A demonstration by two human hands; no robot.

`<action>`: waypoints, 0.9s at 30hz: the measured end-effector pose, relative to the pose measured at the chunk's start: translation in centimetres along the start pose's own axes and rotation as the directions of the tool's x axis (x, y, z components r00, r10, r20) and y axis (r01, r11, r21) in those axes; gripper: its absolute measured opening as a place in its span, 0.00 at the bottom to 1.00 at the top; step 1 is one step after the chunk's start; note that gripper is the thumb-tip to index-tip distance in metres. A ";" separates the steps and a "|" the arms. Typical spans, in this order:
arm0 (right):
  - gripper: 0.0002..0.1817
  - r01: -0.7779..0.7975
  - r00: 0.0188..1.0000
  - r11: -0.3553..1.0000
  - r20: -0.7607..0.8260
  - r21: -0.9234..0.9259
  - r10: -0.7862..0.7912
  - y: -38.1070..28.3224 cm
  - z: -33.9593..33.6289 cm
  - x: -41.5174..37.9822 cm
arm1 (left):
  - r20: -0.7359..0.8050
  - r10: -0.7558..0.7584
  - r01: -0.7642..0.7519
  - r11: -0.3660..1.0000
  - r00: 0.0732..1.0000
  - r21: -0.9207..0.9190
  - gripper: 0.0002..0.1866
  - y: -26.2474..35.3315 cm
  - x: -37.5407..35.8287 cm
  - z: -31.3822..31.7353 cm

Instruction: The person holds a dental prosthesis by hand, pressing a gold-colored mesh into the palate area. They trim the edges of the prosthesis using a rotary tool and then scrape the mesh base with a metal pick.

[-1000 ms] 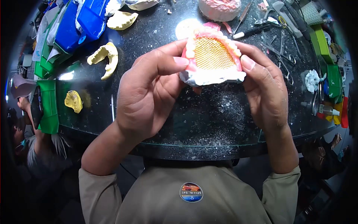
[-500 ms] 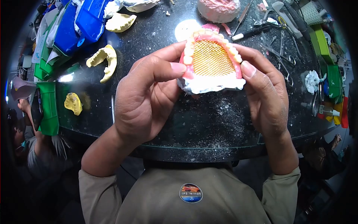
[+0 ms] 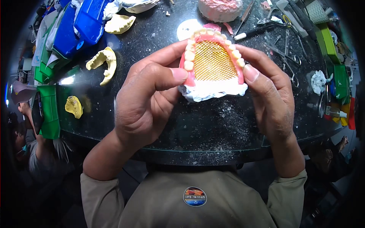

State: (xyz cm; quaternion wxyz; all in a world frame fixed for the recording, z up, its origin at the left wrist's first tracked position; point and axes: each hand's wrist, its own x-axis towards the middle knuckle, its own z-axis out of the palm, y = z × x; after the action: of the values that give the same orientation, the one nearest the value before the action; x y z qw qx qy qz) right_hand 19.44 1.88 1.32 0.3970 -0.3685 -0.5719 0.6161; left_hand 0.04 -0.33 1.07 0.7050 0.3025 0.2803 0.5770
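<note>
A denture model [image 3: 215, 62] is held up above the dark table, with a row of cream teeth, pink gum material, a gold mesh across the palate and a white plaster base [image 3: 213, 90]. My left hand [image 3: 146, 91] grips its left side, thumb on the pink edge below the teeth. On the right side my right hand [image 3: 272, 91] pinches it between thumb and fingers. The fingertips beneath the model are hidden. Behind it stands a round plaster block with pink material on top [image 3: 220, 9].
Yellow plaster pieces [image 3: 108, 64] lie at the left, near blue bins [image 3: 89, 22] and a green bin [image 3: 48, 110]. Scissor-like metal tools [image 3: 287, 57] and crumpled white material [image 3: 318, 82] lie at the right. White dust covers the table's front [image 3: 224, 146]. Another person's hand [image 3: 24, 109] shows far left.
The model has tilted so that its palate mesh and white base show more fully, and it has shifted slightly left. Both hands keep their hold.
</note>
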 end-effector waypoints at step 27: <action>0.22 0.010 1.000 0.999 0.004 -0.032 -0.010 0.5 -0.2 0.0 | -0.147 -0.019 0.038 0.991 0.989 0.130 0.31 -0.4 -0.4 0.0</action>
State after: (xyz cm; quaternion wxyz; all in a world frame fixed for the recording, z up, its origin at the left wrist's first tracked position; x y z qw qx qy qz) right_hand 19.60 1.97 0.78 0.3930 -0.3709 -0.5841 0.6056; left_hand 0.17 -0.77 0.79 0.6691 0.3016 0.3731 0.5676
